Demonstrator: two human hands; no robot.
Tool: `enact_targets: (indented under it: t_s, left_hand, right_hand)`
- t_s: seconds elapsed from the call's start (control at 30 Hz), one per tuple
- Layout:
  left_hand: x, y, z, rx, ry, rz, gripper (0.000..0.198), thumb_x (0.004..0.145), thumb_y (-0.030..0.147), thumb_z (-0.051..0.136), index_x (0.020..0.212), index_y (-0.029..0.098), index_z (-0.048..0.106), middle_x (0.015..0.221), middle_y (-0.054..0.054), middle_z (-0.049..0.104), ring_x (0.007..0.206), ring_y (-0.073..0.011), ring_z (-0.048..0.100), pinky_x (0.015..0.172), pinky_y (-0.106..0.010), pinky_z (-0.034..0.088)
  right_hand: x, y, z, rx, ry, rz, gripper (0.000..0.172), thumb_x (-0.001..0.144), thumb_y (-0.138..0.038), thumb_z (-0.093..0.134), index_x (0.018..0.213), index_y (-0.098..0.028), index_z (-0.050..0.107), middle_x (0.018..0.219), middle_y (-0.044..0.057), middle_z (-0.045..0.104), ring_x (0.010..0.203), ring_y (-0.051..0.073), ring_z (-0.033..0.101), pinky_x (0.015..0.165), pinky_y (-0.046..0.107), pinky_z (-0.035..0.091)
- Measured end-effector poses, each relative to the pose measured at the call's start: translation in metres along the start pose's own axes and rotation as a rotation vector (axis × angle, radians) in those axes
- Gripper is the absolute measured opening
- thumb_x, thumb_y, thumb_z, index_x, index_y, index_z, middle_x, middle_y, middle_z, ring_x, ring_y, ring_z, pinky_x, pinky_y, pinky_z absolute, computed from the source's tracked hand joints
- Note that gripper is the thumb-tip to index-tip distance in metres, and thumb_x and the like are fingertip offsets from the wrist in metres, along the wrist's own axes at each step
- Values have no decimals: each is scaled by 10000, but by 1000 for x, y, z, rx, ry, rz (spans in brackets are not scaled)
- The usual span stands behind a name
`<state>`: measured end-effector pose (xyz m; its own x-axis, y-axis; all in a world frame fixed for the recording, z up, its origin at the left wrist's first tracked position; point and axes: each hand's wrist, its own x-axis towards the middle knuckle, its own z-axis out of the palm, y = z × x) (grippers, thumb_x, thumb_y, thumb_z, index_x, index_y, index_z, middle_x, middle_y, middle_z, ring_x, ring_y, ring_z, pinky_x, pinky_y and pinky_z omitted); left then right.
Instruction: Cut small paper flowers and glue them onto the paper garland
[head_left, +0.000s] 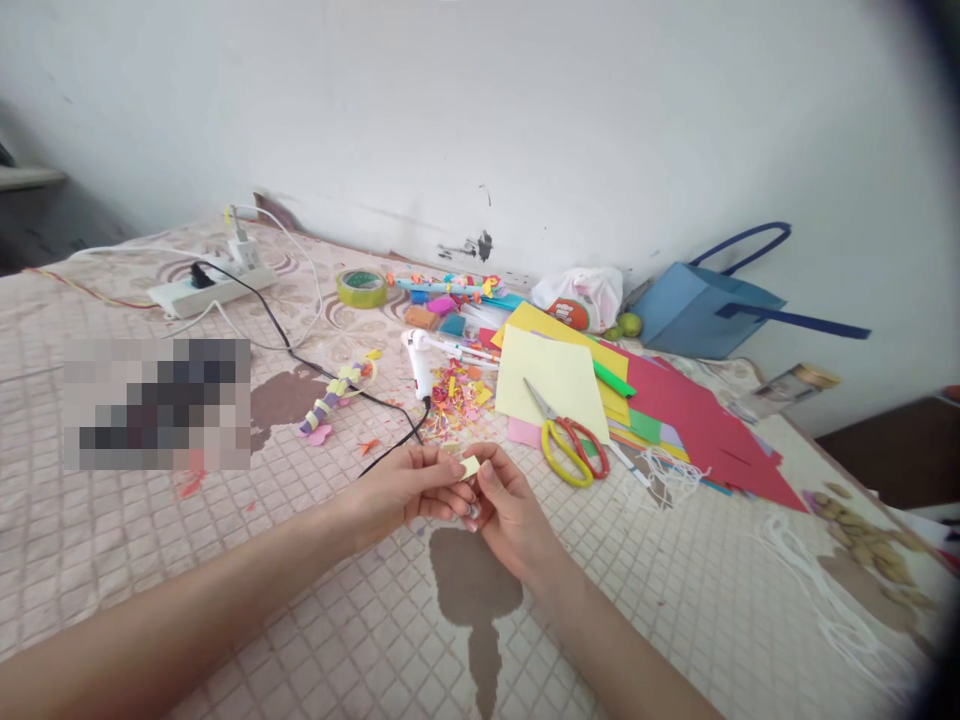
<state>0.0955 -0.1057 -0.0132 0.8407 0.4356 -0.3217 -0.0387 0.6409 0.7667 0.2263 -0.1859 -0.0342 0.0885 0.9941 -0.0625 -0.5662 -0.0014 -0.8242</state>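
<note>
A small pale yellow piece of paper (pixel 470 467) is pinched between my two hands, low over the table. My left hand (pixel 420 485) grips its left side with thumb and fingers. At the right side, my right hand (pixel 511 510) closes on it with the thumb on top. The curled fingers hide its lower part. Just beyond my hands, a white glue gun (pixel 421 368) stands on the table beside a heap of coloured paper scraps (pixel 459 395). Scissors with yellow and red handles (pixel 566 450) lie partly on a pale yellow sheet (pixel 551 365), right of my hands.
Red sheets (pixel 701 430) and white string (pixel 667 470) lie to the right. A blue bag (pixel 701 310) stands by the wall. At left are a power strip (pixel 214 292), a roll of tape (pixel 361 288) and a decorated purple-and-yellow stick (pixel 330 398). A black cord (pixel 281 335) crosses the tablecloth.
</note>
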Motion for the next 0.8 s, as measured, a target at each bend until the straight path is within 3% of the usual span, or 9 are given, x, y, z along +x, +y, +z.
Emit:
enact_targets:
  t_s: [0.2, 0.4, 0.6, 0.8]
  left_hand:
    - [0, 0, 1, 6, 12, 4, 191, 731, 275, 687, 704, 101, 611, 684, -49, 702, 556, -79, 625, 527, -164, 462]
    - [-1, 1, 2, 93, 59, 61, 216, 725, 301, 684, 705, 119, 572, 698, -46, 702, 560, -90, 626, 543, -189, 459]
    - [-6, 7, 10, 325, 145, 157, 225, 734, 329, 662, 711, 127, 565, 645, -25, 688, 529, -90, 604, 538, -200, 453]
    - [-7, 8, 12, 368, 145, 186, 215, 694, 306, 693, 711, 136, 563, 614, -12, 679, 546, -99, 610, 535, -196, 451]
  right_hand:
    - [0, 1, 0, -6, 9, 6, 244, 771, -410, 648, 911, -230, 562, 575, -56, 528, 482, 73, 495, 411, 158, 377]
    - [2, -3, 1, -7, 22, 9, 354, 781, -547, 556, 903, -215, 565, 632, -23, 547, 529, 104, 519, 422, 193, 415]
    - [-1, -8, 2, -227, 109, -62, 179, 794, -351, 615, 757, -190, 546, 619, -33, 544, 504, 91, 498, 444, 197, 435]
    - [-1, -7, 6, -265, 174, -121, 165, 799, -327, 607, 746, -192, 527, 612, -42, 542, 483, 83, 490, 444, 190, 423]
